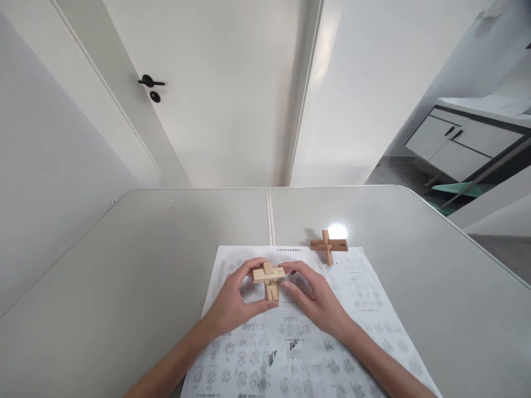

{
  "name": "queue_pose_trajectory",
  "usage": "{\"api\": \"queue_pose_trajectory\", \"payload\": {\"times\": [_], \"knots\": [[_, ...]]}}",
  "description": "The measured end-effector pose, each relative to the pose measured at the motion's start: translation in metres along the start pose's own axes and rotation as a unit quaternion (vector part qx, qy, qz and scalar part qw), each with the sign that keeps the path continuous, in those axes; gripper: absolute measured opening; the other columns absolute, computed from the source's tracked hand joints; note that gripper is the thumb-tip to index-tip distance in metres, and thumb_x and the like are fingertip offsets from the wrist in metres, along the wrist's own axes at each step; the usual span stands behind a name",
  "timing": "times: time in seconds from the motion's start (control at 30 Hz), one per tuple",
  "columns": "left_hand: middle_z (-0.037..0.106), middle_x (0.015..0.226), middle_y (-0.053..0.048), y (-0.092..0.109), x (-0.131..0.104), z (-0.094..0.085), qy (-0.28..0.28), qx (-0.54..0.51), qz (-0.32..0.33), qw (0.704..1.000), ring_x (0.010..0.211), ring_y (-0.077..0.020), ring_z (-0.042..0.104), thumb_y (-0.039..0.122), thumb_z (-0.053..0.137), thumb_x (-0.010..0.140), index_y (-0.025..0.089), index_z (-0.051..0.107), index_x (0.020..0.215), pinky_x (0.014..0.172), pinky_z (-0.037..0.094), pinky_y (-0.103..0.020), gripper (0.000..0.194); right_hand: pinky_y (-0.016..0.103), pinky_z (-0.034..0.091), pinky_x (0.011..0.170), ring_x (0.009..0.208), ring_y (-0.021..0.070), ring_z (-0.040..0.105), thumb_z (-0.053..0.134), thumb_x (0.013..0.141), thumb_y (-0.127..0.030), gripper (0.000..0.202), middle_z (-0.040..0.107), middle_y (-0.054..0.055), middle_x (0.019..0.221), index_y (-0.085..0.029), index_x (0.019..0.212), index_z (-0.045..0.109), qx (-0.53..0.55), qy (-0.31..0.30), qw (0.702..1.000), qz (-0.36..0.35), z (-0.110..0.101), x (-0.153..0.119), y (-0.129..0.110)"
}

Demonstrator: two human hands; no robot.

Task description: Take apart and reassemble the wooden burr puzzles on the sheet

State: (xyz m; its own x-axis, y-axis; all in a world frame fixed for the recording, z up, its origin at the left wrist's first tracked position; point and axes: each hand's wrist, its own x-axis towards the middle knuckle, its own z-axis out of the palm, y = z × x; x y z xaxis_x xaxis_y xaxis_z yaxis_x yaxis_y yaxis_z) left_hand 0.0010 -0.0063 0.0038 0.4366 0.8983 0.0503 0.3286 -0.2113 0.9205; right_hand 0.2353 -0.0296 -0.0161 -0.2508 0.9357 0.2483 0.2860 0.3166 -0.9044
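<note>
Between my two hands is a light wooden burr puzzle [269, 275], made of several interlocking pieces with small dark marks. My left hand [233, 298] is closed around its left side, thumb at the lower block and fingers behind the upper part. My right hand [317, 298] is at the puzzle's right side, its thumb and fingertips touching or very near the crossing piece. Beyond the right hand, a darker brown wooden cross-shaped puzzle [327, 245] lies at the top edge of the printed sheet [348, 287]. The sheet, covered in small diagrams, spreads under both hands.
A grey table [136, 265] with a seam down its middle extends around the sheet. Behind it stands a white door [224, 110] with a black handle [151, 82]. At the far right is a white cabinet [464, 138], with a green object [458, 189] below it.
</note>
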Motion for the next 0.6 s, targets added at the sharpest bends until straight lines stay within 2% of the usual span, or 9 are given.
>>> {"api": "queue_pose_trajectory", "payload": {"times": [0.17,0.47,0.6], "knots": [[0.069,0.133,-0.005,-0.0001,0.0002,0.0011,-0.014,0.027,0.006,1.0,0.122,-0.0285,0.066,0.037,0.089,0.079,0.033,0.057,0.137,0.109,0.052,-0.044,0.066,0.04,0.056,0.088,0.096,0.025,0.067,0.051,0.109,-0.039,0.022,0.072,0.007,0.11,-0.029,0.122,0.067,0.002,-0.006,1.0,0.01,-0.0007,0.0017,-0.0027],[0.069,0.135,-0.004,-0.0003,-0.0031,0.0024,-0.02,0.072,0.024,0.997,0.123,-0.0275,0.065,0.033,0.088,0.082,0.036,0.055,0.14,0.106,0.053,-0.042,0.066,0.035,0.054,0.079,0.091,0.0237,0.065,0.052,0.108,-0.041,0.02,0.07,0.006,0.103,-0.027,0.114,0.066,0.026,-0.014,0.999,0.024,-0.0033,0.0019,-0.0048],[0.069,0.13,-0.003,-0.0061,-0.0023,0.0004,-0.007,0.099,0.046,0.994,0.113,-0.0251,0.067,0.03,0.086,0.083,0.036,0.054,0.139,0.102,0.054,-0.042,0.065,0.034,0.053,0.08,0.09,0.0223,0.064,0.05,0.109,-0.042,0.022,0.067,0.005,0.101,-0.028,0.114,0.066,0.046,-0.021,0.998,0.025,-0.0023,0.0018,-0.0053]]}}
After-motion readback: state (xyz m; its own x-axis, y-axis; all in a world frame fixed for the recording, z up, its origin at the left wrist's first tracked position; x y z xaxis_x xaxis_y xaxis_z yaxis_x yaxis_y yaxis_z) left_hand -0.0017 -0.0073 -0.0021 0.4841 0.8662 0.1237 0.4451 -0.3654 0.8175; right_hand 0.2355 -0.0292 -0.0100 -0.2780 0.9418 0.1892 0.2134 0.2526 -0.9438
